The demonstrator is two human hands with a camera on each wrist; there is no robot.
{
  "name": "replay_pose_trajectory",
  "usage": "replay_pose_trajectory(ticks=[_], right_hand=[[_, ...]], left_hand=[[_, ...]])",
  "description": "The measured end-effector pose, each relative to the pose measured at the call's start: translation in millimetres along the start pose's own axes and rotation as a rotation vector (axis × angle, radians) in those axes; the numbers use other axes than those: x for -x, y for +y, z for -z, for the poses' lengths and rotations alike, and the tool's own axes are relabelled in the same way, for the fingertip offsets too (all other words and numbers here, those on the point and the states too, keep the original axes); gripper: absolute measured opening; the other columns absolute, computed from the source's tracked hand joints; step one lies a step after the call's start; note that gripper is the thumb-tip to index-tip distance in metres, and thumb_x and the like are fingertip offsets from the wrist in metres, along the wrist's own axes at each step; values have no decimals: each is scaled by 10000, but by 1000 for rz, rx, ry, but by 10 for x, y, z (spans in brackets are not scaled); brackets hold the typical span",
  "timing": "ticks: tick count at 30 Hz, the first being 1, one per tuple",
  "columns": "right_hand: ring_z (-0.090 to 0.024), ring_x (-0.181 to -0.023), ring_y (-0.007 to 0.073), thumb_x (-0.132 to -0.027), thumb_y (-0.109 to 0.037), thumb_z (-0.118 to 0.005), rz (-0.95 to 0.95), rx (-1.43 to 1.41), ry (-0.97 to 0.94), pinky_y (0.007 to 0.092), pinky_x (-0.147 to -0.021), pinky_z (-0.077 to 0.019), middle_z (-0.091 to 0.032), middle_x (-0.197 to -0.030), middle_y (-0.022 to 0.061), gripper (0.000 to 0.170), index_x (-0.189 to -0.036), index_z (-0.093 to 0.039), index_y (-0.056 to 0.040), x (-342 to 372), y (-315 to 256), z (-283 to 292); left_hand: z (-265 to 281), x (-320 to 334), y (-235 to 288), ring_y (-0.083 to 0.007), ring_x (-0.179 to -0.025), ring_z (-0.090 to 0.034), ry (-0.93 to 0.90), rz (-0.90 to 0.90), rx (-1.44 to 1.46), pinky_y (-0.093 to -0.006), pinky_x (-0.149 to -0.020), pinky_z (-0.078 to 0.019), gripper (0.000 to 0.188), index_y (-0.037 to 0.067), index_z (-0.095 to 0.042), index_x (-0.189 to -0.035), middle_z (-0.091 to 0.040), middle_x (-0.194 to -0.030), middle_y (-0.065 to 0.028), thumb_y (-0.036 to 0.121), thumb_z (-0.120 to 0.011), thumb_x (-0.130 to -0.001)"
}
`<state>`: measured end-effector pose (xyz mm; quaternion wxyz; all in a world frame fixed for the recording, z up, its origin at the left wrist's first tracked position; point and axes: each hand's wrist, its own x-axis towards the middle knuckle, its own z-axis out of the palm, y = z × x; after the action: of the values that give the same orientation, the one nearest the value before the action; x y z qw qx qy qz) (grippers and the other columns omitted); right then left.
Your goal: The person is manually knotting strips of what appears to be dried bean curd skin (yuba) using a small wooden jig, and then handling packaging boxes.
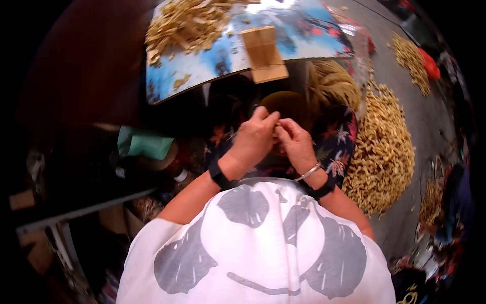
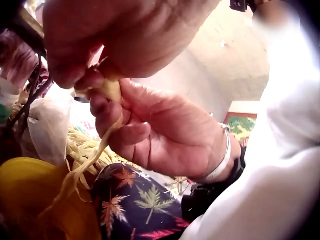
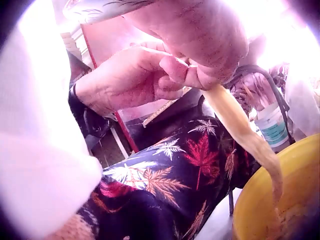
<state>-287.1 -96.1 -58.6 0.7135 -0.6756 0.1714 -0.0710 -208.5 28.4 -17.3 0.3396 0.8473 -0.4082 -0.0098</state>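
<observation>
In front of the person's lap, the left hand (image 1: 253, 137) and the right hand (image 1: 296, 144) meet at the fingertips. Both pinch one pale yellow, flat, limp strip (image 3: 240, 130), its upper part folded among the fingers. The strip's loose end dangles below the right hand over a yellow basin (image 3: 272, 185). Seen from the left wrist, the right fingers curl round a bulky bit of the strip (image 2: 112, 90), and the left fingertips press in from above. From the head, the hands mostly hide the strip.
Ahead stands a painted board (image 1: 202, 71) with a heap of yellow pieces (image 1: 187, 25) and a wooden stand (image 1: 263, 55). A bundle of long strips (image 1: 334, 86) lies right of the basin. Small yellow twisted pieces (image 1: 379, 152) are piled on the floor at right.
</observation>
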Motion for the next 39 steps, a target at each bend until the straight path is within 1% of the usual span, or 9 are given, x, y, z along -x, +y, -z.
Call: replay_pose_trajectory(ticks=[5,9,15,18,20,24,28,34,39], right_hand=[[-548,-796,18,-1029,-206,-516,-291,-501,-155,174,-646,-438,-625,-964,-57,164,-1130,-605,-112,12,-59,166],[-603,-948,86,-1035,-258,-510,-381,-681,-313,252,-802,-521,-644,-1049,-6,227,-1147,-597,-80,43,-286,191],[-628,-902,86,-1029,-235,-525,-136,-405,-217,226,-776,-551,-636,-1017,7,199,-1112,-583,-64,-46,-270,51],[-634,-799,75,-1043,-257,-493,-135,-128,-134,212,-638,-548,-630,-906,0,207,-1106,-568,-75,-66,-351,-60],[-560,-587,56,-1037,-261,-508,-129,175,-114,209,-520,-447,-597,-677,-8,224,-1024,-614,-65,-27,-402,-45],[-555,-530,153,-991,-182,-564,171,521,-97,299,-514,-428,-535,-590,84,179,-908,-617,-32,36,-415,-57],[-610,-558,253,-956,-120,-586,98,428,51,331,-535,-468,-585,-646,129,100,-901,-602,-39,74,-343,-155],[-622,-655,318,-909,-124,-639,471,665,58,361,-604,-506,-606,-737,137,73,-907,-617,-54,13,-337,-263],[-636,-795,265,-805,-157,-767,355,395,17,343,-695,-519,-611,-886,150,278,-983,-610,-13,-132,-526,-159]], left_hand=[[-132,91,-31,-372,-851,-620,71,-20,266,-393,-743,-533,308,-4,-622,-1124,-558,-979,-185,-48,-609,-820],[-189,115,-75,-360,-836,-626,220,21,316,-394,-724,-531,228,-10,-609,-1075,-557,-963,-178,-31,-613,-848],[-72,136,29,-317,-730,-644,319,47,466,-343,-639,-521,115,14,-570,-933,-613,-807,-156,27,-658,-861],[-44,127,-124,-312,-715,-637,342,29,440,-330,-635,-516,82,10,-581,-911,-611,-813,-153,-2,-643,-860],[47,145,-233,-263,-685,-629,366,43,423,-314,-619,-506,79,9,-599,-910,-599,-787,-146,-34,-631,-852],[177,141,-428,-122,-657,-564,279,238,584,-246,-603,-467,46,20,-621,-900,-609,-724,-31,-23,-626,-886],[111,146,-463,-114,-739,-596,135,653,1562,-234,-712,-512,191,31,-598,-1087,-654,-931,-56,55,-669,-911],[47,158,-318,-124,-946,-634,58,557,1413,-256,-852,-517,240,3,-614,-1148,-667,-1069,-67,90,-663,-929],[106,155,-299,-122,-925,-644,-30,566,1437,-248,-818,-526,209,-9,-627,-1123,-677,-1023,-63,119,-633,-958]])
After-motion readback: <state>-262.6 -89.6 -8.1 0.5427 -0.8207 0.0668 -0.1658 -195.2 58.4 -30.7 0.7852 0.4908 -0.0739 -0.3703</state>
